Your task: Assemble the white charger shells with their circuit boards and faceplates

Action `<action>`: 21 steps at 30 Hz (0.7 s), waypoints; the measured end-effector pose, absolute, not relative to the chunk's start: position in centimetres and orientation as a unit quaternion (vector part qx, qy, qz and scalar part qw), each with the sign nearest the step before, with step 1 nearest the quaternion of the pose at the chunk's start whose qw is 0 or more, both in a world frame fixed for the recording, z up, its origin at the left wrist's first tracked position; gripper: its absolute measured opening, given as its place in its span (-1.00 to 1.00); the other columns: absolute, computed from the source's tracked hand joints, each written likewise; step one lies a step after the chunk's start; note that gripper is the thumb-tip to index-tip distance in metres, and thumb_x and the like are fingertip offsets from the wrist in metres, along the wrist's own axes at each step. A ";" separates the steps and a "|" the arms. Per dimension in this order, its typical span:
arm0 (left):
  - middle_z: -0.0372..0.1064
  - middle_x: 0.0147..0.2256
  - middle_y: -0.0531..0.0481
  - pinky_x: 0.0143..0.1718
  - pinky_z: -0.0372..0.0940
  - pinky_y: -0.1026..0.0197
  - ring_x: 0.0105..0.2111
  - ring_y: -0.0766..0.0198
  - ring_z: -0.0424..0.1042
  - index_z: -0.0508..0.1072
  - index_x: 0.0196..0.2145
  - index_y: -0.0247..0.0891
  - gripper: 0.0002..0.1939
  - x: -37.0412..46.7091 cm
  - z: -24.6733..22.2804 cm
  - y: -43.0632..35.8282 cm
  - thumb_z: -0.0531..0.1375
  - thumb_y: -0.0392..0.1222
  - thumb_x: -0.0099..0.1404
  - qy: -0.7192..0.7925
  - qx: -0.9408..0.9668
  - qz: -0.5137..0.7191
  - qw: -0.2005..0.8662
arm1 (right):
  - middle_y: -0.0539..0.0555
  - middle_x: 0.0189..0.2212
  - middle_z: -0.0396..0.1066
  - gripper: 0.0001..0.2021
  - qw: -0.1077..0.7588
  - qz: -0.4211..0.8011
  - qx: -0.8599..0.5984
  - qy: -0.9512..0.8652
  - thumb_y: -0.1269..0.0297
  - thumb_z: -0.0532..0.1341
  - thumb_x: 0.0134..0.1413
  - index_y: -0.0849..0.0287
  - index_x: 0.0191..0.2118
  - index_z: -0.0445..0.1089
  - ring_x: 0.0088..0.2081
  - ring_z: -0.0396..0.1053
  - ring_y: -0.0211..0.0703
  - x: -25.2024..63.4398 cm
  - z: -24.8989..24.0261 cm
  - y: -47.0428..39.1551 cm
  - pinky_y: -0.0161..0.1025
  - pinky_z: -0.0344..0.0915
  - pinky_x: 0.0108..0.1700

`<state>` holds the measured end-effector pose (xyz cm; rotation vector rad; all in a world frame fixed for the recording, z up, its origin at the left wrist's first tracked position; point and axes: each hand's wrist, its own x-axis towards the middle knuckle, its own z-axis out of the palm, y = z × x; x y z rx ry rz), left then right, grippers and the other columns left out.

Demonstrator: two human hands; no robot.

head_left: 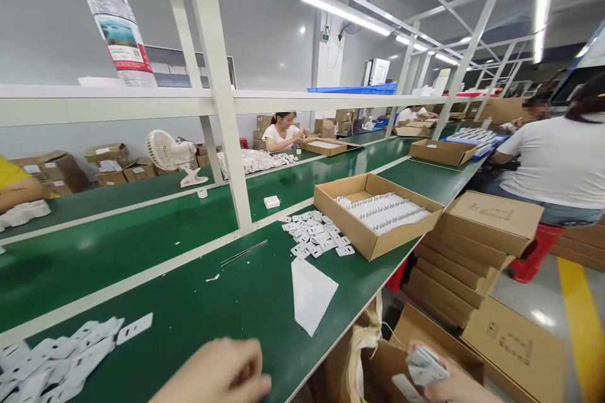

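Note:
My left hand (215, 370) is over the near edge of the green table, its fingers curled in, and I see nothing held in it. Low on the right, beyond the table edge, my right hand (456, 384) grips a small stack of white plastic plates (426, 365) above an open cardboard box (401, 378). A single white plate (405, 387) shows just below that stack. Many slotted white plates lie in a pile (70, 359) at the lower left. A second pile of white plates (316, 233) lies further up the table, by a white sheet (312, 296).
A shallow carton (345, 211) with rows of white parts stands on the table. Tweezers (243, 253) and a white block (271, 202) lie nearby. A metal post (231, 138) rises from the table. Stacked cartons (486, 220) and a seated co-worker (562, 157) are at right.

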<state>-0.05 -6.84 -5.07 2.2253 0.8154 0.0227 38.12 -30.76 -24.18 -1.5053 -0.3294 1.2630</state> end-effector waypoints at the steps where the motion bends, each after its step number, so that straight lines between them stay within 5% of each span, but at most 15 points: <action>1: 0.48 -0.31 -0.01 -0.27 0.36 0.14 -0.27 0.12 0.48 0.52 -0.27 -0.19 -0.57 0.9 -4.5 -5.2 0.12 0.22 0.45 0.321 0.875 -0.017 0.363 | -0.03 -0.51 0.40 -0.36 0.568 0.516 -0.630 -0.121 0.29 0.39 -0.50 0.07 -0.06 0.46 -0.67 0.18 -0.39 38.6 -24.1 -30.8 -0.45 0.08 -0.62; 3: 0.48 -0.30 -0.01 -0.31 0.31 0.18 -0.29 0.14 0.47 0.48 -0.24 -0.17 -0.51 3.3 -3.2 -1.8 -0.01 0.25 0.49 0.329 0.888 -0.038 0.319 | -0.05 -0.52 0.37 -0.31 0.610 0.472 -0.627 -0.108 0.27 0.46 -0.48 0.06 -0.01 0.45 -0.66 0.14 -0.41 39.6 -23.7 -30.2 -0.46 0.01 -0.62; 7: 0.47 -0.17 -0.07 -0.27 0.35 0.15 -0.24 0.13 0.48 0.47 -0.17 -0.19 -0.55 9.3 -1.9 5.4 0.03 0.22 0.49 0.346 0.907 -0.020 0.238 | -0.02 -0.47 0.35 -0.27 0.675 0.424 -0.591 -0.122 0.14 0.57 -0.44 -0.03 0.01 0.42 -0.63 0.07 -0.34 40.6 -21.3 -27.1 -0.37 -0.01 -0.62; 11: 0.39 0.04 -0.16 0.09 0.37 -0.11 0.02 0.05 0.43 0.44 0.02 -0.30 -0.67 16.6 -3.5 12.9 0.22 -0.01 0.48 0.376 0.920 0.036 0.105 | -0.07 -0.43 0.33 -0.26 0.675 0.485 -0.523 -0.189 0.15 0.58 -0.37 -0.10 0.02 0.31 -0.66 -0.03 -0.42 39.8 -16.7 -21.4 -0.36 -0.05 -0.63; 15: 0.34 0.15 -0.19 0.17 0.33 -0.22 0.14 -0.04 0.37 0.42 0.12 -0.29 -0.61 23.6 -6.4 20.1 0.27 -0.04 0.45 0.399 0.914 0.065 0.039 | -0.13 -0.39 0.26 -0.35 0.573 0.553 -0.503 -0.335 0.24 0.50 -0.29 -0.04 -0.04 0.21 -0.59 0.10 -0.40 39.0 -11.0 -12.5 -0.42 0.13 -0.61; 17: 0.33 0.17 -0.20 0.18 0.33 -0.24 0.16 -0.06 0.37 0.41 0.14 -0.29 -0.60 26.5 -7.9 23.0 0.28 -0.05 0.44 0.410 0.908 0.076 0.032 | -0.05 -0.28 0.31 -0.48 0.471 0.481 -0.577 -0.462 0.30 0.33 -0.13 -0.01 0.01 0.22 -0.49 0.28 -0.30 39.1 -9.0 -7.7 -0.37 0.30 -0.53; 19: 0.30 0.20 -0.21 0.19 0.32 -0.25 0.18 -0.07 0.35 0.39 0.17 -0.28 -0.56 29.0 -9.4 25.3 0.28 -0.04 0.44 0.420 0.902 0.089 0.039 | 0.05 -0.07 0.35 -0.54 0.374 0.357 -0.646 -0.561 0.42 0.20 -0.07 0.01 0.02 0.30 -0.23 0.45 -0.12 39.7 -8.1 -3.3 -0.29 0.43 -0.35; 21: 0.27 0.23 -0.22 0.21 0.31 -0.27 0.20 -0.09 0.33 0.37 0.20 -0.26 -0.53 31.1 -10.8 26.9 0.27 -0.02 0.44 0.428 0.896 0.104 0.054 | 0.08 0.09 0.31 -0.48 0.310 0.266 -0.683 -0.605 0.59 0.14 -0.11 0.00 0.00 0.40 0.05 0.41 0.02 40.4 -8.3 0.0 -0.17 0.43 -0.07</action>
